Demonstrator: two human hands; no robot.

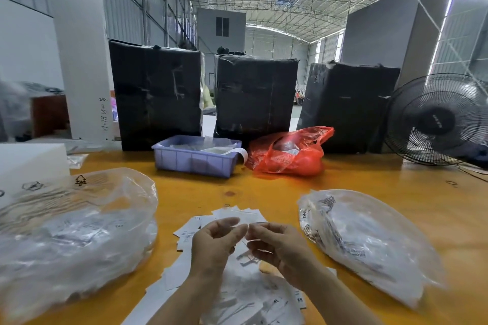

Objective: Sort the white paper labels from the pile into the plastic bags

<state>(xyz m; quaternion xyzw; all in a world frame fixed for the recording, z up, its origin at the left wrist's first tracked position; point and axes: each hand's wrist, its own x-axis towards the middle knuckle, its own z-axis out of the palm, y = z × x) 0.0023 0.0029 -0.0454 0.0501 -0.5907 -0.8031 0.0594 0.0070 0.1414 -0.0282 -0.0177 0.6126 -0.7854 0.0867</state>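
- At the lower centre of the frame we see the left hand (216,241) and the right hand (277,245) raised together, fingertips nearly meeting; both have their fingers curled around a small clear plastic bag (248,248), thin and blurred, which they pinch between them.
- We cannot tell whether a label is already inside that little bag.
- Directly under and behind the hands lies the pile of white paper labels (237,295), spread loosely over the table from the centre down to the bottom edge; some show printed size letters.
- At the lower left sits a large clear plastic bag (74,235), bulging with white printed pieces.
- At the lower right lies a second clear bag (369,243), also filled, just beside the pile.
- All of this rests on an orange-yellow table (264,187).
- Farther back, at mid frame, we see a lilac plastic tray (195,161) and, just to its right, a red plastic bag (287,155).
- Behind them stand three black-wrapped parcels (155,95), and a black fan (438,119) stands at the right edge.
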